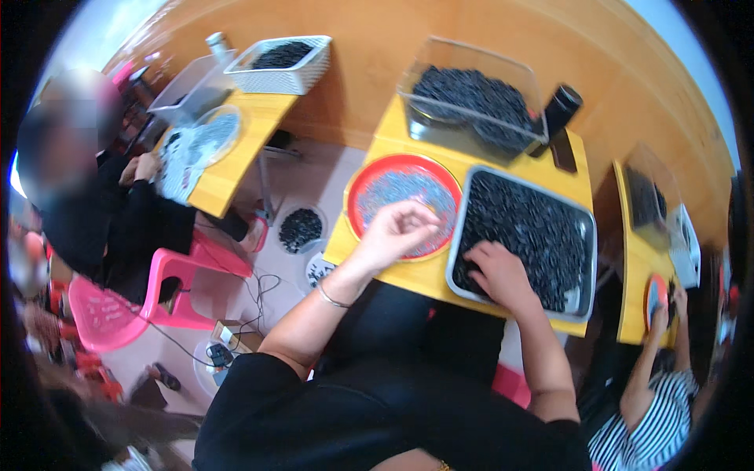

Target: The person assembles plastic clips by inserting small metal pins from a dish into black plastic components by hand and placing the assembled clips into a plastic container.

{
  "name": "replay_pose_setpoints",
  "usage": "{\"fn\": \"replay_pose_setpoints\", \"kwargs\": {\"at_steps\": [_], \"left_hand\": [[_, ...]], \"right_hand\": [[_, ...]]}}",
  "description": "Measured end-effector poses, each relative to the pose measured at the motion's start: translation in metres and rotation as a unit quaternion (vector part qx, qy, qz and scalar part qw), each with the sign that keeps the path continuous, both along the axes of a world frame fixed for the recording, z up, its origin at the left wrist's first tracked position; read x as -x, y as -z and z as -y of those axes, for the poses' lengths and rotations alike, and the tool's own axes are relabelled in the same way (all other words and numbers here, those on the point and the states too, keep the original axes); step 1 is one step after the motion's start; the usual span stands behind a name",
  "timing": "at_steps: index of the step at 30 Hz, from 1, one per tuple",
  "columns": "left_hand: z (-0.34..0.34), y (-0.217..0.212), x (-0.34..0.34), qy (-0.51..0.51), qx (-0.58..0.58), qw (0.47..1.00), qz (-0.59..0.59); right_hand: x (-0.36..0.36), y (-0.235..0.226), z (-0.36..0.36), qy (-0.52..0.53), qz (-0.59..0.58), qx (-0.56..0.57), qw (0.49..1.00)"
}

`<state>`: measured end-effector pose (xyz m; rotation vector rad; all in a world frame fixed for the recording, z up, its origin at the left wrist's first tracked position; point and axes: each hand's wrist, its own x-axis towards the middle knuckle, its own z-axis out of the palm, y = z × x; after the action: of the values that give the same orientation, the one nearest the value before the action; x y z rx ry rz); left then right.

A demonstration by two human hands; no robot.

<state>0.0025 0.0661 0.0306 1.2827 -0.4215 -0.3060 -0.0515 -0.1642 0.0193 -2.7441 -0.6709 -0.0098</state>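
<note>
My left hand [402,229] is over the red round tray [356,182], its fingers curled in toward the thumb. Whatever lies between those fingertips is too small to make out. Many tiny grey-blue bits [393,187] cover the tray's bottom. To the right, a grey metal rectangular tray [525,308] is filled with small, dark, flat pieces [534,228]. My right hand [504,275] reaches into its near left part, fingers bent and apart, touching the dark pieces. No held piece shows in it.
A clear bin [471,129] of dark pieces stands at the back of the yellow table [385,145], beside a black bottle [561,108]. One person sits on a pink chair [184,275] left; another works right. Tubs [301,229] and cables [259,294] lie on the floor.
</note>
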Motion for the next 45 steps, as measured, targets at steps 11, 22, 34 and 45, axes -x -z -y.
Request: {"fn": "replay_pose_setpoints", "kwargs": {"at_steps": [11, 22, 34, 45], "left_hand": [[0.009, 0.010, -0.001, -0.011, -0.023, 0.998, -0.065], [0.041, 0.036, 0.002, 0.062, 0.009, 0.991, -0.119], [0.045, 0.043, -0.004, 0.054, -0.011, 0.992, -0.112], [0.042, 0.038, -0.006, 0.020, 0.007, 0.992, -0.125]], "right_hand": [[-0.012, 0.016, 0.010, 0.050, 0.022, -0.093, 0.994], [0.002, 0.015, 0.008, 0.153, -0.122, -0.468, 0.862], [-0.005, 0.003, 0.015, 0.116, 0.029, -0.267, 0.956], [-0.029, 0.017, 0.003, 0.059, 0.081, -0.065, 0.993]]}}
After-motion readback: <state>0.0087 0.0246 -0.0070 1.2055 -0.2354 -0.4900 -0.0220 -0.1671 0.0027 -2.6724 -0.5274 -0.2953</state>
